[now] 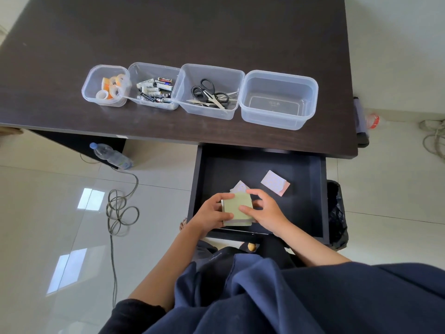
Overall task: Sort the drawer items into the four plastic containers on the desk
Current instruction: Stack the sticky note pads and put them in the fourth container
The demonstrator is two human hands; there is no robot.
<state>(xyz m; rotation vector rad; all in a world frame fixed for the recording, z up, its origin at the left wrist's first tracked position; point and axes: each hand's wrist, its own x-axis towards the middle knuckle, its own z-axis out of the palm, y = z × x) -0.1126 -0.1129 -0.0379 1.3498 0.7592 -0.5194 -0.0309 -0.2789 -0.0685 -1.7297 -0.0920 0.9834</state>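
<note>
Over the open black drawer I hold a stack of note pads with a pale green one on top. My left hand grips its left edge and my right hand grips its right edge. A pale patterned pad peeks out just behind the stack. Another pink-and-white pad lies alone on the drawer floor to the right. Four clear containers stand in a row on the dark desk: tape rolls, batteries, scissors, and an empty container at the right.
The desk top stretches far behind the containers. On the tiled floor to the left lie a water bottle and a coiled cable. A bin with a black bag stands right of the drawer.
</note>
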